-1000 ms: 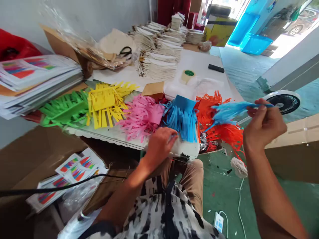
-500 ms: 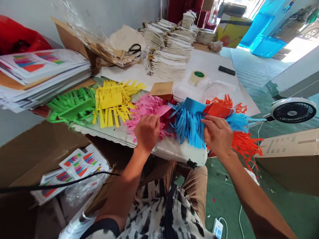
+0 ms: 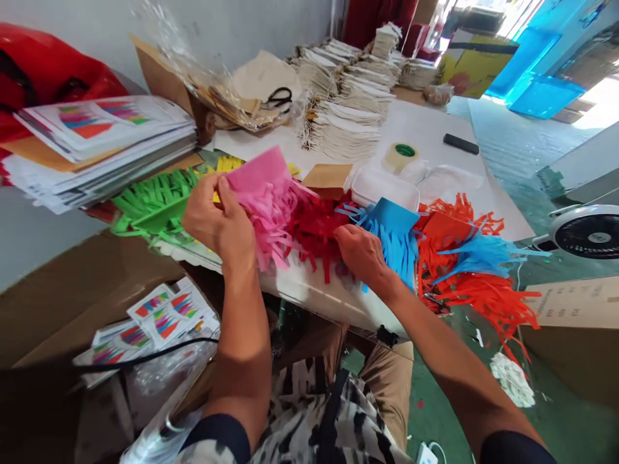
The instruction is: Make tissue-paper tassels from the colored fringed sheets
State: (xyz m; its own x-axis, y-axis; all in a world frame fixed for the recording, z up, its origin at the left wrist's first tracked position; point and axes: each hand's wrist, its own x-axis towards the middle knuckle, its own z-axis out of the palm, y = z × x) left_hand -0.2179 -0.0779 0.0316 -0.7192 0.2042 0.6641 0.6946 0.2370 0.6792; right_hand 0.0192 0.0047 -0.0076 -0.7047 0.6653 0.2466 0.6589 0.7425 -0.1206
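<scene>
My left hand [image 3: 220,216] is closed on a stack of pink fringed paper [image 3: 265,193] and holds it lifted above the tray's near edge. Under it lies red fringed paper [image 3: 314,229]. My right hand [image 3: 360,254] rests on the red fringe, next to the blue fringed paper [image 3: 394,232]; its fingers curl into the strips, and I cannot make out what they grip. Green fringed paper [image 3: 155,203] and a bit of yellow fringe [image 3: 227,164] lie to the left. Orange fringe [image 3: 478,287] with a loose blue piece [image 3: 483,252] hangs off at the right.
A stack of printed sheets [image 3: 101,148] sits at left, more prints [image 3: 159,316] below on cardboard. Bundles of white tags [image 3: 343,122], scissors [image 3: 278,96], a tape roll [image 3: 400,154], a clear box [image 3: 384,187] and a black remote [image 3: 461,143] lie on the table. A small fan [image 3: 587,232] stands right.
My left hand has picked up the pink fringe stack and raised it to the left, uncovering the red fringe. My right hand left the blue piece on the orange pile and moved onto the red fringe.
</scene>
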